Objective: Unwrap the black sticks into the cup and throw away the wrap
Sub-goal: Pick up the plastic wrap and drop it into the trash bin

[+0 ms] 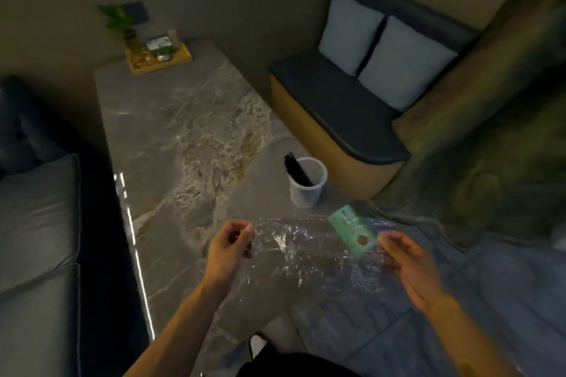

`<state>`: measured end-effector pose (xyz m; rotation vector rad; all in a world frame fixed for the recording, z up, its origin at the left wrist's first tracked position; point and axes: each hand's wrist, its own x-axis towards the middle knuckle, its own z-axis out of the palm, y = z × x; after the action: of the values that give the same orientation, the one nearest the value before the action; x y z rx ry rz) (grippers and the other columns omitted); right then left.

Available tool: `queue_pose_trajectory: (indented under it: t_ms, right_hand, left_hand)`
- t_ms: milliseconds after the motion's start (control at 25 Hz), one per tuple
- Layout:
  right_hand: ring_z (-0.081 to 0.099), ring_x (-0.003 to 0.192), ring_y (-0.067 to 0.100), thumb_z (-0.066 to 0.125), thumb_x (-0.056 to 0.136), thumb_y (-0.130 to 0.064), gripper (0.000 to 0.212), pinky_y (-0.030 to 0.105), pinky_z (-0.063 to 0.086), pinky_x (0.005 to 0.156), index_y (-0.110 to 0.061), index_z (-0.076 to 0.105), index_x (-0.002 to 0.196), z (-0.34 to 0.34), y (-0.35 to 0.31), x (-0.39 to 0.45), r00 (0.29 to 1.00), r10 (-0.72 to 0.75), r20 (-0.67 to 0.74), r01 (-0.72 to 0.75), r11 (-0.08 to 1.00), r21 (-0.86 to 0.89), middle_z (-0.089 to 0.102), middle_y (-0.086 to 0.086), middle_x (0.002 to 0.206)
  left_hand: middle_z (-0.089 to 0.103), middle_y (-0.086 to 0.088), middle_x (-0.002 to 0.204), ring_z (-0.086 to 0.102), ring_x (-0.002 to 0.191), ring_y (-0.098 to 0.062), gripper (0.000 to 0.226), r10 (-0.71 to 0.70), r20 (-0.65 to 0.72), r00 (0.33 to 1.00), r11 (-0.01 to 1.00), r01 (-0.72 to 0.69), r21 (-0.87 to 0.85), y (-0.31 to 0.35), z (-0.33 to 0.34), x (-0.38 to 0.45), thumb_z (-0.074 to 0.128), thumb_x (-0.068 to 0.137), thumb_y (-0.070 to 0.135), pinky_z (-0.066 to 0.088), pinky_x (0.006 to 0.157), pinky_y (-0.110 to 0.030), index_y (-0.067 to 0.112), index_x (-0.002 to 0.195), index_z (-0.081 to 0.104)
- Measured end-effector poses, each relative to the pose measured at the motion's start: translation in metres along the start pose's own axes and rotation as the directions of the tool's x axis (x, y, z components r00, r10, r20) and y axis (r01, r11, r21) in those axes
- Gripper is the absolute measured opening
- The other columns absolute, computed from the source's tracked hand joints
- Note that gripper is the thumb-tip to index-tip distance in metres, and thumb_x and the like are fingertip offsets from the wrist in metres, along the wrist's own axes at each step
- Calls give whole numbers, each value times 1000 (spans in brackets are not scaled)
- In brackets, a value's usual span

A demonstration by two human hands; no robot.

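Observation:
A white cup (pixel 307 190) stands near the right edge of the marble table (pixel 183 138), and a bundle of black sticks (pixel 296 171) leans inside it, tilted left. In front of me a clear plastic wrap (pixel 309 251) with a green label (pixel 352 228) is stretched between both hands, below and in front of the cup. My left hand (pixel 228 246) pinches the wrap's left edge. My right hand (pixel 407 263) pinches its right edge beside the label.
A wooden tray (pixel 159 60) with a plant and small items sits at the table's far end. A dark bench (pixel 337 113) with two pale cushions stands right of the table. A grey sofa (pixel 36 239) lies on the left.

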<state>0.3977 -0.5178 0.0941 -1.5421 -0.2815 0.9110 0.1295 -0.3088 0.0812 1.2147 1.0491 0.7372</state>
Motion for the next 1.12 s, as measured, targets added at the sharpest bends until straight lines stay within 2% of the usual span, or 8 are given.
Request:
queue_pose_trajectory:
  t_ms: [160,280,440,520,600,760,920,1120]
  right_hand:
    - [72,69,13,74,78,-21,16,19,54,52,-16,71,93,-89,13,-35,991,61,-121,-58,998,29,76,2,79]
    - [69,63,7,72,81,-17,7,18,52,50,-16,72,88,-158,20,-58,964,51,-260,-34,997,71,74,-2,72]
    - [68,61,7,70,83,-17,4,19,52,51,-18,73,85,-248,31,-96,890,45,-454,21,990,138,73,-4,69]
    - [66,59,7,70,83,-15,4,21,52,52,-18,72,83,-281,36,-116,848,56,-527,42,984,171,72,-5,67]
    - [65,57,7,69,83,-14,5,22,51,53,-18,72,81,-311,40,-140,800,60,-597,71,979,193,70,-4,65]
    - [64,60,12,70,83,-17,3,27,52,56,-18,72,81,-346,49,-177,675,88,-732,111,970,218,71,1,69]
    - [61,59,14,70,82,-16,2,27,51,56,-17,71,81,-361,51,-189,559,137,-817,141,956,257,70,3,71]
    - [59,69,20,68,84,-16,11,31,51,64,-10,70,93,-384,34,-171,513,175,-841,158,943,293,67,7,80]
  left_hand:
    - [55,4,56,47,49,-7,9,41,112,993,999,-43,13,4,95,-22,62,93,7,43,44,-19,11,85,63]
    - [56,3,57,48,48,-8,3,-35,227,973,999,38,-9,-3,165,-40,63,92,9,42,45,-19,7,93,64]
    - [64,-6,73,55,59,-14,7,-212,470,857,977,187,99,-16,259,-67,66,88,6,45,50,-23,7,95,67]
    - [67,-1,69,58,58,-9,6,-223,539,812,974,166,152,-21,294,-77,68,87,7,46,49,-18,9,92,70]
    - [68,2,68,58,61,-9,3,-220,611,761,971,112,210,-24,331,-87,69,86,10,48,55,-20,11,88,71]
    - [65,8,61,53,54,-4,5,-200,718,667,956,-30,293,-26,398,-95,70,87,12,46,50,-16,12,82,68]
    - [61,9,56,48,47,-1,7,-187,775,604,953,-82,293,-32,453,-100,69,87,10,41,46,-13,11,80,69]
    - [63,10,56,48,48,1,8,-226,827,516,947,-81,310,-33,525,-79,67,89,8,41,46,-12,10,82,71]
